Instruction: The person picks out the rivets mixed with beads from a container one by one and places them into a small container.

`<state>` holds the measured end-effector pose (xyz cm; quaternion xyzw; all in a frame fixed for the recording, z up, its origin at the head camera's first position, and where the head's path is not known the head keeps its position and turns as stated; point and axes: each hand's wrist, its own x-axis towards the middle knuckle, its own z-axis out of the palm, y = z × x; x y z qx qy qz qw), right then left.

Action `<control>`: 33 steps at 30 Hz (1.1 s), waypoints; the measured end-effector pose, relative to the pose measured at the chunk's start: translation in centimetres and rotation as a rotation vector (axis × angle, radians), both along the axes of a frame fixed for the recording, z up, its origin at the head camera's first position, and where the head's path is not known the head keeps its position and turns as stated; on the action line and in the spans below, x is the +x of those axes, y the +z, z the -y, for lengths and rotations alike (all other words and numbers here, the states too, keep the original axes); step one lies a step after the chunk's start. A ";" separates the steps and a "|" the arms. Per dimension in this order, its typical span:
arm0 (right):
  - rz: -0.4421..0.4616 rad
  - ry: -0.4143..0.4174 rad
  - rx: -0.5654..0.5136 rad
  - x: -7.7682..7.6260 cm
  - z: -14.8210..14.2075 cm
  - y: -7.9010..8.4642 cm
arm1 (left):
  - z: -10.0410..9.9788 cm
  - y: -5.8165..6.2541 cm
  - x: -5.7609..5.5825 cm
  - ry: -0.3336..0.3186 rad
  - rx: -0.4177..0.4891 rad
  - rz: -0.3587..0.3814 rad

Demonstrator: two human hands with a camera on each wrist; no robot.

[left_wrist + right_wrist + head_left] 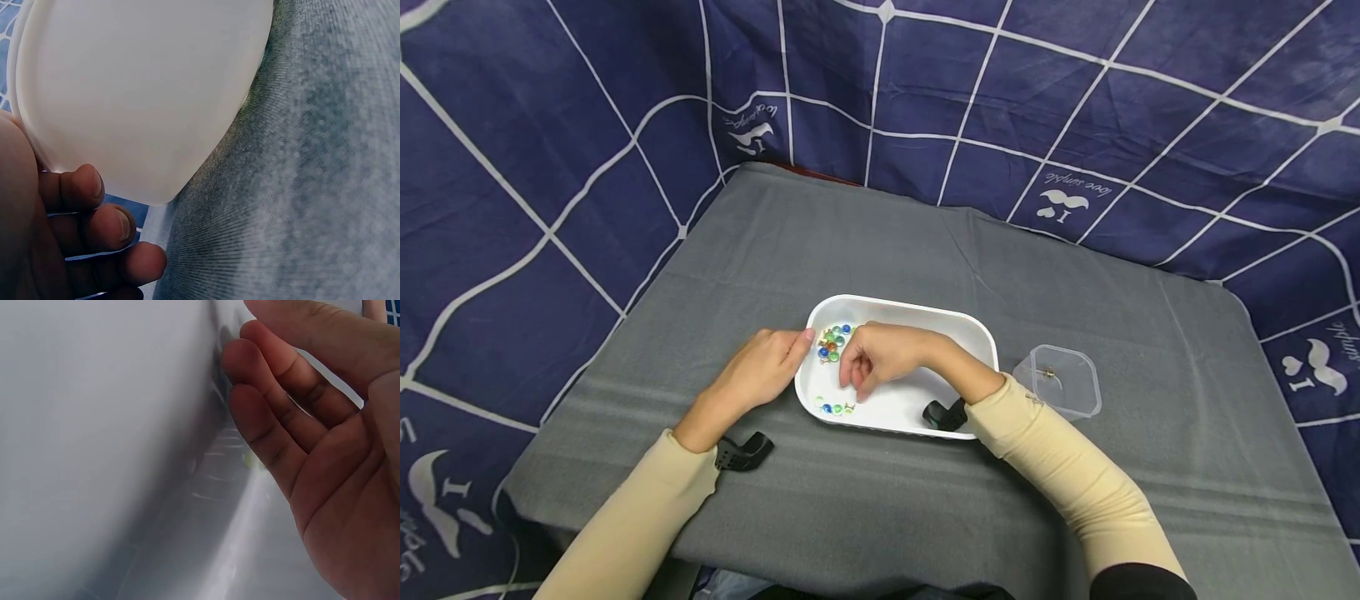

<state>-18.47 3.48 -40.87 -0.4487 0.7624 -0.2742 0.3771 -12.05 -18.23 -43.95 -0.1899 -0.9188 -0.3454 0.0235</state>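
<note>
A white tray (917, 421) lies on the grey cloth, and my left hand (762, 367) grips its left end. The thumb rests at the rim and the other fingers curl outside the wall in the left wrist view. Inside the tray my right hand (883, 358) points down with bent fingers, between a larger cluster of glass marbles (833, 340) mixed with small brass-coloured pieces and a short row of marbles (829, 408) along the near wall. The right fingers (250, 412) curl loosely in the right wrist view; I cannot tell whether the fingertips hold anything.
A clear plastic box (1078, 387) stands right of the tray, with a small brass-coloured piece (1047, 372) in it. The grey cloth (850, 225) covers the table, and a dark blue patterned curtain (1000, 92) hangs behind and at the sides.
</note>
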 end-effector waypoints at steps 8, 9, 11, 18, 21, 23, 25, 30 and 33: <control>-0.004 0.047 0.056 0.2 0.7 -0.2 | 0.1 -0.2 -0.1 -0.005 -0.001 -0.011; -0.004 0.049 0.059 0.2 0.8 -0.2 | 0.1 -0.2 -0.1 -0.006 0.001 -0.011; -0.002 0.059 0.061 0.2 0.9 -0.3 | 0.1 -0.2 -0.1 -0.006 0.002 -0.012; 0.005 0.097 0.079 0.4 1.3 -0.2 | 0.2 -0.2 -0.1 0.001 0.001 -0.008; -0.010 0.107 0.093 0.5 1.4 -0.2 | 0.1 -0.2 -0.1 0.000 0.002 0.000; -0.018 0.113 0.101 0.6 1.5 -0.2 | 0.1 -0.2 -0.1 0.001 0.002 0.003; -0.028 0.118 0.105 0.6 1.6 -0.2 | 0.1 -0.2 -0.1 0.000 0.002 0.003; -0.049 0.127 0.110 0.6 1.7 -0.2 | 0.1 -0.3 -0.1 0.000 0.004 0.004; -0.047 0.133 0.116 0.6 1.7 -0.2 | 0.1 -0.2 -0.1 -0.001 0.009 0.006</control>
